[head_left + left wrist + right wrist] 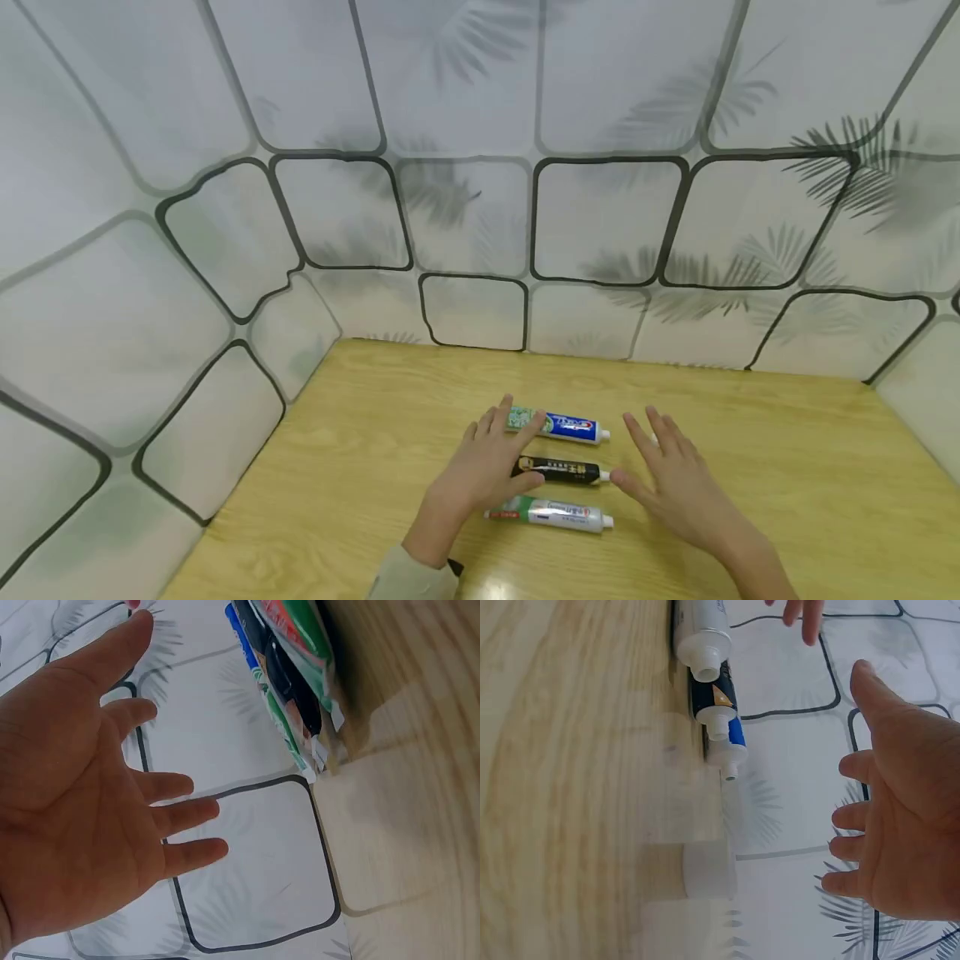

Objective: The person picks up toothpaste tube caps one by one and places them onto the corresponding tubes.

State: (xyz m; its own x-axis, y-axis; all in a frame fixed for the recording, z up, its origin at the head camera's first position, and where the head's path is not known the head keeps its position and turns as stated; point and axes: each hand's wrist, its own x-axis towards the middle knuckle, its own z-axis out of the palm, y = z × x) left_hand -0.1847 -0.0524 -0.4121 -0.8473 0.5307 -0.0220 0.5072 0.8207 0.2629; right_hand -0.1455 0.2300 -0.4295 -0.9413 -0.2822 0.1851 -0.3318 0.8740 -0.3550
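Observation:
Three toothpaste tubes lie side by side on the wooden table, their white nozzle ends pointing right. Farthest back is a blue and green tube, then a black tube, and nearest a white and green tube. My left hand hovers above their left ends with fingers spread, hiding parts of them in the head view. Beyond the nozzles, my right hand is held over the table with straight, spread fingers. Both palms hold nothing. A small white round object stands on the table near the right hand, mostly hidden in the head view.
The wooden table meets a wall covering of pale panels, dark outlines and leaf prints at the back and left. A light sleeve covers the left forearm. Light glares off the table's front.

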